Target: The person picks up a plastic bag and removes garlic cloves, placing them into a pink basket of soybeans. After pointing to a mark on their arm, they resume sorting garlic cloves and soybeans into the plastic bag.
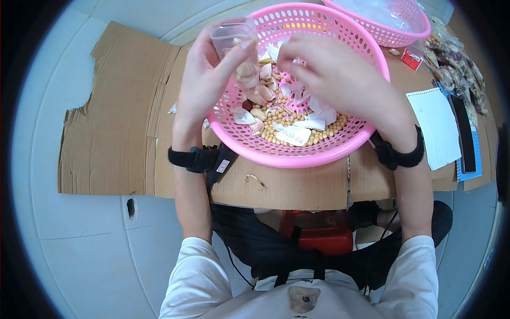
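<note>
My left hand (212, 66) is closed around a small clear plastic bag (234, 29) with pale pieces like garlic cloves inside, held above the left side of a pink basket (297, 158). Over the basket's middle hangs my right hand (319, 69), its fingers curled together; whatever they may hold is hidden. Soybeans (332, 129) cover much of the basket's bottom. Among them lie garlic cloves (257, 126), a dark red round piece (247, 105), white paper scraps (319, 114) and a slip with handwriting (294, 135).
A second pink basket (393, 36) with clear plastic bags stands at the back right. Filled bags (454, 64), a red card (411, 59), a white notepad (433, 127) and a black phone (463, 135) lie on the right. Cardboard (117, 122) covers the work surface; a root-like scrap (256, 182) lies in front.
</note>
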`<state>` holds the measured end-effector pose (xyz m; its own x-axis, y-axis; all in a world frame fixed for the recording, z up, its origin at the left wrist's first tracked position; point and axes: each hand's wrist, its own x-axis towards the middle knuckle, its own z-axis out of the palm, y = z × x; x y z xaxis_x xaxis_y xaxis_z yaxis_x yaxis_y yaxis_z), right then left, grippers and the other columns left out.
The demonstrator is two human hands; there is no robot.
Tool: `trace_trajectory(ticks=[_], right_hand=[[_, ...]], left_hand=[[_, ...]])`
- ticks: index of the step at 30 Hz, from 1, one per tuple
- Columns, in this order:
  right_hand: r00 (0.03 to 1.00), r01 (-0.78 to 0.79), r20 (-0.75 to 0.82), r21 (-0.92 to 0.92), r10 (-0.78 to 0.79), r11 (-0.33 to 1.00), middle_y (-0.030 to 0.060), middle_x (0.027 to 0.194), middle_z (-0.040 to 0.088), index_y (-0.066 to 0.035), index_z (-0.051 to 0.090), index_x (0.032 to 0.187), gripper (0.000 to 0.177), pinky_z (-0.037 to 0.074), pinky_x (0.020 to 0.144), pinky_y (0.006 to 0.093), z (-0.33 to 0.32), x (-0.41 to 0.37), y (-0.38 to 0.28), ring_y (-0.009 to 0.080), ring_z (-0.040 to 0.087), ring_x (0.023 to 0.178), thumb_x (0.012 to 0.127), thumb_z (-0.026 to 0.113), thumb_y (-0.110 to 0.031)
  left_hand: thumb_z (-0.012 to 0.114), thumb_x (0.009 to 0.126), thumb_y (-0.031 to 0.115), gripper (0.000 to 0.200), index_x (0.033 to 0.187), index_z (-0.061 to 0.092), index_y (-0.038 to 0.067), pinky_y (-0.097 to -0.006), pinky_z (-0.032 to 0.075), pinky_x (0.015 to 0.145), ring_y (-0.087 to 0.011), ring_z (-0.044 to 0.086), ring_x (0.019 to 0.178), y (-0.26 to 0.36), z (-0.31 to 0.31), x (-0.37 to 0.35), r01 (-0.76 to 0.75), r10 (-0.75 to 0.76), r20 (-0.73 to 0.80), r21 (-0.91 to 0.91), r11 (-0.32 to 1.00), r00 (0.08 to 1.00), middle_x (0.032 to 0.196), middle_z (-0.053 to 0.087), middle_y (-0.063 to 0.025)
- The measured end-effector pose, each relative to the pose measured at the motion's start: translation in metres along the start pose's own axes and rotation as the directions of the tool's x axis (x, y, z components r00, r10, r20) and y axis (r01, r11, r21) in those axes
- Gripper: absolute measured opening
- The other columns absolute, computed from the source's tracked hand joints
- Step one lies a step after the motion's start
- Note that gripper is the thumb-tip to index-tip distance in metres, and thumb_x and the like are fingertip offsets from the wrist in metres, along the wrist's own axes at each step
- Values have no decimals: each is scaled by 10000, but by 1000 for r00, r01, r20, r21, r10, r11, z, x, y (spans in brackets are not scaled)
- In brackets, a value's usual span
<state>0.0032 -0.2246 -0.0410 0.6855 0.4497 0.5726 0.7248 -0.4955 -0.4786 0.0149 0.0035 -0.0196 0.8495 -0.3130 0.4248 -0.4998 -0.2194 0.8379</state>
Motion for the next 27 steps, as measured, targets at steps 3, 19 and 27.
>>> trace_trajectory(ticks=[3,19,27], right_hand=[[970,35,243,-27,-27,999,232,1009,716,-10,727,1139,303,547,893,478,6,-6,2,391,702,958,909,536,-56],[727,-142,659,-131,194,981,202,1200,704,8,704,1225,337,501,1028,450,-5,1,-15,357,661,1128,917,620,-97],[814,-157,567,1,129,988,190,1246,678,24,709,1182,307,484,1035,433,-11,1,-18,346,647,1125,925,641,-129]], left_hand=[[712,991,144,441,1356,554,-47,-331,512,1009,-164,660,1138,2,0,1,24,-28,-71,-51,998,997,1218,690,-113],[701,1000,143,440,1367,546,-43,-323,506,1001,-156,642,1142,2,2,0,34,-36,-29,-51,998,999,1228,680,-114],[713,996,157,453,1364,545,-47,-326,500,1007,-160,643,1147,0,1,0,31,-33,-36,-53,998,999,1231,682,-116]])
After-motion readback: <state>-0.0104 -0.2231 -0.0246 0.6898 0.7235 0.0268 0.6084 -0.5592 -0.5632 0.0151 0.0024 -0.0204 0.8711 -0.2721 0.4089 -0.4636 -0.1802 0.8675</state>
